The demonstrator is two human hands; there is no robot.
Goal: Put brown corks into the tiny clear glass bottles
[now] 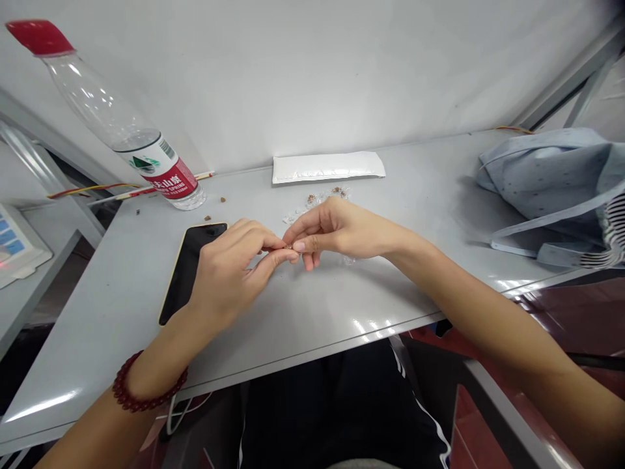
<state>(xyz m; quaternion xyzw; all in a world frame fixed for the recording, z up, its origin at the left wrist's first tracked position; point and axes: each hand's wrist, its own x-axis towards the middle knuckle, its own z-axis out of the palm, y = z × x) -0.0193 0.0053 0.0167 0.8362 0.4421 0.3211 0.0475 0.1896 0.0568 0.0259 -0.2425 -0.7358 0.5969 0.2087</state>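
Note:
My left hand and my right hand meet above the grey table, fingertips pinched together on something tiny and brownish, too small to name. Just behind my right hand lie small clear plastic pieces with brown bits. A black phone with a pale edge lies partly under my left hand. Two brown crumbs are on the table behind the phone. A dark red bead bracelet circles my left wrist.
A red-capped water bottle stands at the back left. By the wall lies a white packet. A light blue fabric bag sits at the right. Wires run behind the bottle, and a white device is at far left.

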